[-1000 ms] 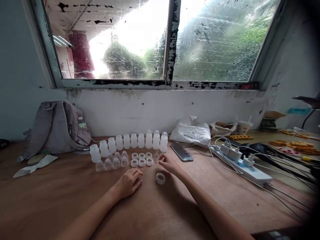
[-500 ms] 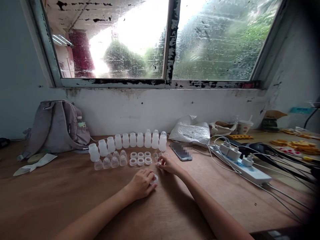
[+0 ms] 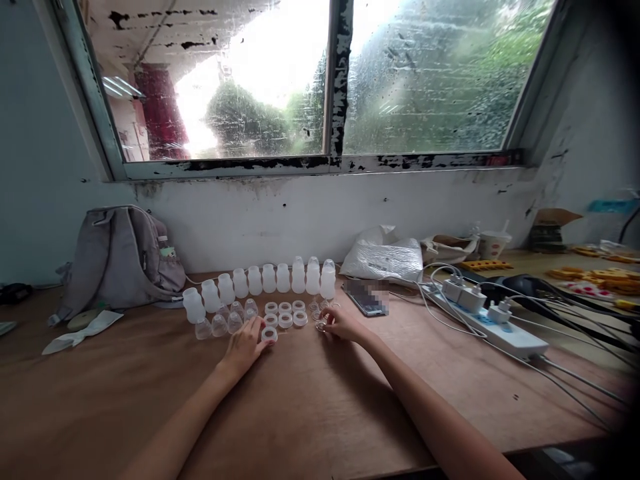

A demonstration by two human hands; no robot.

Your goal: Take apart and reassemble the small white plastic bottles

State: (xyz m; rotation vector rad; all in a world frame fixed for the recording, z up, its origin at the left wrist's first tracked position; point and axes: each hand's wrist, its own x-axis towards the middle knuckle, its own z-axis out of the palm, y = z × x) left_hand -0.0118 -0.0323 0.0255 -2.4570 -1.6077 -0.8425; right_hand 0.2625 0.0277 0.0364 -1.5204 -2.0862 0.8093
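Observation:
My left hand (image 3: 243, 348) has its fingers and thumb at a white bottle collar ring (image 3: 269, 335), which is on the table in front of two rows of similar rings (image 3: 285, 321). With its fingertips pinched, my right hand (image 3: 344, 325) holds a small clear piece (image 3: 321, 327), perhaps a bottle teat. More small clear pieces (image 3: 315, 308) lie just behind those fingers. Clear dome caps (image 3: 219, 325) stand left of the rings, some partly behind my left hand. A curved row of frosted baby bottles (image 3: 255, 280) stands behind; the three at its right end wear domed caps.
A phone (image 3: 367, 298) and a silvery plastic bag (image 3: 385, 259) lie right of the bottles. Farther right, a power strip (image 3: 515, 341) carries chargers and loose cables. At left are a grey backpack (image 3: 125, 253) and a white strip (image 3: 83, 333).
My left hand has carried the collar ring left and away from me, to the front of the ring rows. My right hand stays at the clear pieces. The view has shifted slightly.

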